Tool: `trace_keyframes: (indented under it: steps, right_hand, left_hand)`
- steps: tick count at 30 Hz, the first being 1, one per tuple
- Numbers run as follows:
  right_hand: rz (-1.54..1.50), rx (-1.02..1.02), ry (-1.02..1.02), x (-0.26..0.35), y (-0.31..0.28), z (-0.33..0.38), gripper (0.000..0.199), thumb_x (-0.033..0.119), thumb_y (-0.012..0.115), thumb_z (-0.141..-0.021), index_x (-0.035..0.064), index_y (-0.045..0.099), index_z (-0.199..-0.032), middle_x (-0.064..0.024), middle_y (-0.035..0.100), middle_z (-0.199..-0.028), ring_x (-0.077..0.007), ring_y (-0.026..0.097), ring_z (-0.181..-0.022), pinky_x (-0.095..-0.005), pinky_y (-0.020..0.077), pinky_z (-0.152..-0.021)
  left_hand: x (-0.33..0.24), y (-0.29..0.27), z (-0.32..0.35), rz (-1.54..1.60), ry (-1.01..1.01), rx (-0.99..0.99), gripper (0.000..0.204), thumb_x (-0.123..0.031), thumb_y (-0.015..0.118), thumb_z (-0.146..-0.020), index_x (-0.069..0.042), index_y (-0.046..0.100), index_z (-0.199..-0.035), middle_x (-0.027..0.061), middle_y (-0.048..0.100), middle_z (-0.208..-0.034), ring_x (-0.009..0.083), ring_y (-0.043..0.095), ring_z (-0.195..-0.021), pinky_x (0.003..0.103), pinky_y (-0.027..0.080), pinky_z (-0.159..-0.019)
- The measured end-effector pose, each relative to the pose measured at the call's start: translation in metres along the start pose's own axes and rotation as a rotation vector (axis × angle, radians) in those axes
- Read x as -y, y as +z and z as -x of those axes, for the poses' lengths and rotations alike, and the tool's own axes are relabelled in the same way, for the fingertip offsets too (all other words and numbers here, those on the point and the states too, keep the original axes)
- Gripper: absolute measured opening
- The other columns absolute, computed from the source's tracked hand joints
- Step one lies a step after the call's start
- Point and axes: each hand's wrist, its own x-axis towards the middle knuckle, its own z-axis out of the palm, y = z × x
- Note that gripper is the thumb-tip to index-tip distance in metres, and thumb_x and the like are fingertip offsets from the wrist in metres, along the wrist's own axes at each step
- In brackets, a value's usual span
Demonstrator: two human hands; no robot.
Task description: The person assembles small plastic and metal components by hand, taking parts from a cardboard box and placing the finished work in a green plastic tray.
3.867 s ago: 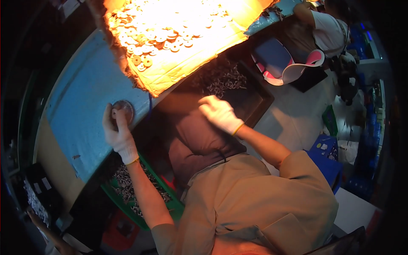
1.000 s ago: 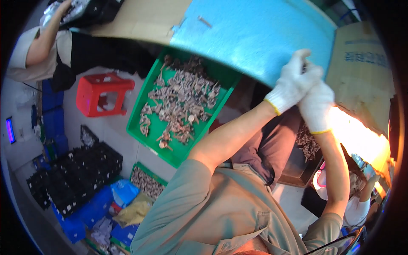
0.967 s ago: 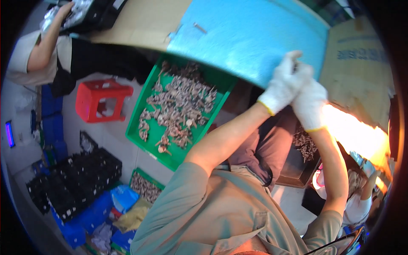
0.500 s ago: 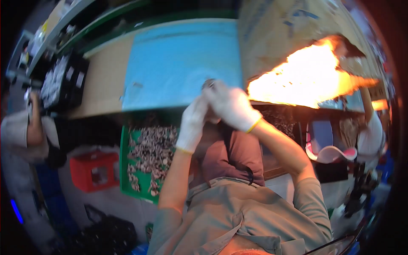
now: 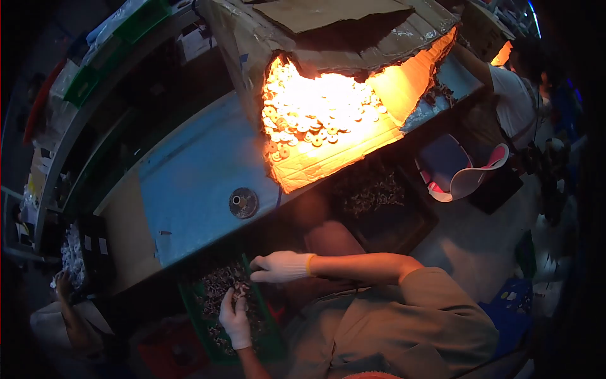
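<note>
My left hand (image 5: 235, 321), in a white glove, reaches into a green crate (image 5: 273, 328) of small brownish metal parts (image 5: 218, 290). Its thumb and fingers close around a small part at the pile's surface. Just right of it, my right hand (image 5: 281, 266), also gloved in white, hovers by the crate's far right corner with its fingers curled; whatever they hold is hidden. On the blue work surface (image 5: 189, 170) beyond lies a round dark disc-shaped fixture (image 5: 243, 203) with a ring-like hub in its middle. Neither hand touches it.
A torn cardboard box (image 5: 315, 170), brightly lit inside, holds many round pieces with centre holes. A dark tray (image 5: 404, 221) of parts lies right of my legs. A white-and-pink chair (image 5: 464, 174) stands farther right. Co-workers sit at both sides; a black bin (image 5: 95, 252) stands left.
My hands have parted and come down from the blue surface to the green crate. The dark disc now lies uncovered on the surface. My view has turned toward the right.
</note>
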Motion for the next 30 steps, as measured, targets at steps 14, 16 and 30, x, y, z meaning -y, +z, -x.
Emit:
trace_keyframes:
  steps: [14, 16, 30]
  right_hand:
    - [1.319, -1.190, -0.224, 0.001, -0.298, 0.011, 0.040, 0.019, 0.063, -0.089, 0.0036, 0.064, -0.126, -0.0259, 0.070, -0.103, -0.0372, 0.068, -0.073, -0.0487, 0.0547, -0.064]
    - [1.325, -1.099, -0.045, 0.041, -0.287, 0.027, 0.035, 0.022, 0.064, -0.089, 0.0011, 0.066, -0.117, -0.0242, 0.068, -0.099, -0.0354, 0.067, -0.070, -0.0479, 0.0529, -0.060]
    - [0.084, -0.551, -0.106, 0.043, -0.133, 0.055, 0.026, 0.022, 0.061, -0.103, 0.0032, 0.069, -0.120, -0.0056, 0.069, -0.081, -0.0124, 0.066, -0.070, -0.0290, 0.0543, -0.066]
  left_hand:
    - [-0.087, 0.018, -0.083, 0.159, -0.044, 0.042, 0.044, -0.013, 0.068, -0.098, 0.002, 0.059, -0.138, 0.0203, 0.066, -0.129, 0.0365, 0.062, -0.124, 0.046, 0.049, -0.107]
    - [-0.092, 0.030, -0.109, 0.030, 0.187, -0.083, 0.044, -0.012, 0.069, -0.097, 0.001, 0.059, -0.138, 0.0201, 0.066, -0.128, 0.0372, 0.061, -0.124, 0.047, 0.048, -0.107]
    - [-0.103, 0.100, -0.210, 0.360, 0.329, -0.105, 0.034, -0.012, 0.072, -0.091, -0.001, 0.069, -0.123, 0.0174, 0.070, -0.120, 0.0318, 0.069, -0.103, 0.039, 0.054, -0.093]
